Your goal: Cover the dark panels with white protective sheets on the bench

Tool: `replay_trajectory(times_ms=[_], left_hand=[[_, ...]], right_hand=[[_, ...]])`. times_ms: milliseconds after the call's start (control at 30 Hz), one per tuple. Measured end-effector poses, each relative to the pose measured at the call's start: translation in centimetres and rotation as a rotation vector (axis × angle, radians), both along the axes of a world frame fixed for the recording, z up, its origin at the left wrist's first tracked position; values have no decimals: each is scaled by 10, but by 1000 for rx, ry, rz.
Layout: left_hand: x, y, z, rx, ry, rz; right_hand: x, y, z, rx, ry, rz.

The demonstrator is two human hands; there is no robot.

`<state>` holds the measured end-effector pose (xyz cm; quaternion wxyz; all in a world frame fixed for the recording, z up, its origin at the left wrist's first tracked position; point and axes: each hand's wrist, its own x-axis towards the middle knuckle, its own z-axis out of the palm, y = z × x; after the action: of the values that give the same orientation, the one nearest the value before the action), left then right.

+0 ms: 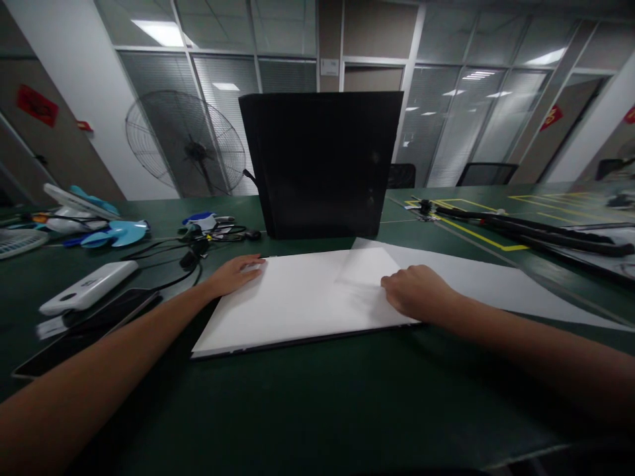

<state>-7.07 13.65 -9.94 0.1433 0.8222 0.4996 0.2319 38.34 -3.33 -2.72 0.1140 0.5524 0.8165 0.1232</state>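
A pad of large white paper [292,291] lies on the green table with a dark backing showing along its near edge. My left hand [235,274] rests on the pad's far left edge, its fingers apart and holding nothing. At the right side, my right hand [419,291] is closed, with thumb and fingers pinched on what looks like the edge of a white sheet [370,264], slightly blurred. Another loose white sheet [476,281] spreads out to the right of the pad, partly behind my right hand and forearm.
Beyond the pad stands a large black box-like panel [322,165]. A white device [89,287], a dark tablet-like slab [79,337], cables [193,254] and a light-blue fan-like object [116,233] lie left. Black tube-like rods [536,231] lie right on the green table [297,396].
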Motion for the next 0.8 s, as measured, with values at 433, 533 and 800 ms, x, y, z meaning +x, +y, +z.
replay_trajectory(times_ms=[433, 533, 800], left_hand=[[8, -2, 2, -37, -67, 13], [6, -1, 0, -36, -66, 24], [-2, -2, 2, -44, -29, 31]], right_hand=[[-12, -22, -7, -354, 822, 502], [7, 4, -5, -94, 778, 281], [90, 70, -4, 96, 116, -489]])
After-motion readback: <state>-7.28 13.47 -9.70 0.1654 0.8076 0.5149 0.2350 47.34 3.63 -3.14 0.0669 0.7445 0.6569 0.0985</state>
